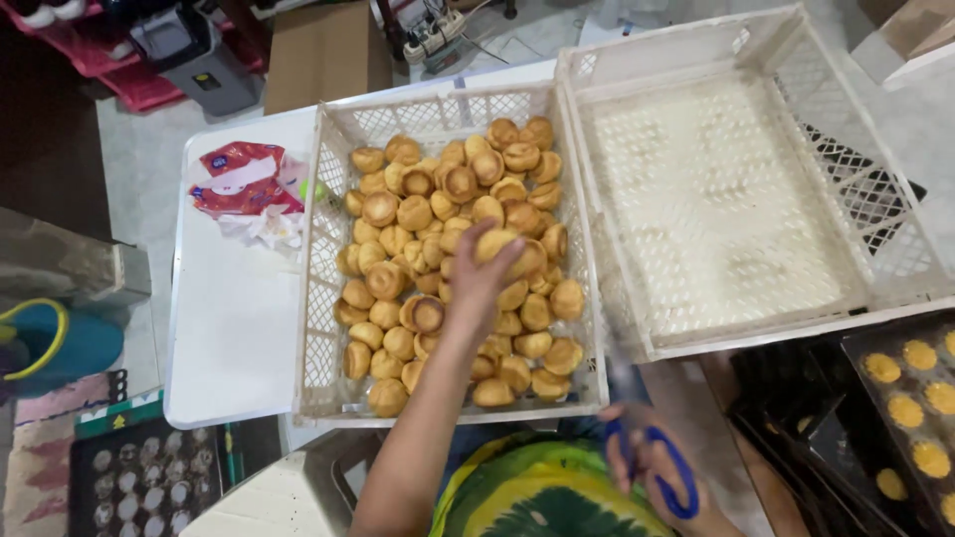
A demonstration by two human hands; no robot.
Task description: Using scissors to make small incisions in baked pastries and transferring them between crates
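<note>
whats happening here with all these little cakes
A person reaches their left hand into a white plastic crate heaped with small golden cakes and grips one cake near the top of the pile. Their right hand sits low by their lap, holding blue-handled scissors. A second white crate beside the first holds no cakes. At the far right, a dark baking tray holds yellow cakes.

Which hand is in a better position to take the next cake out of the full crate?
Left. The left hand is already over the cakes in the full crate, gripping one. The right hand is low outside it, occupied with blue scissors.
</note>
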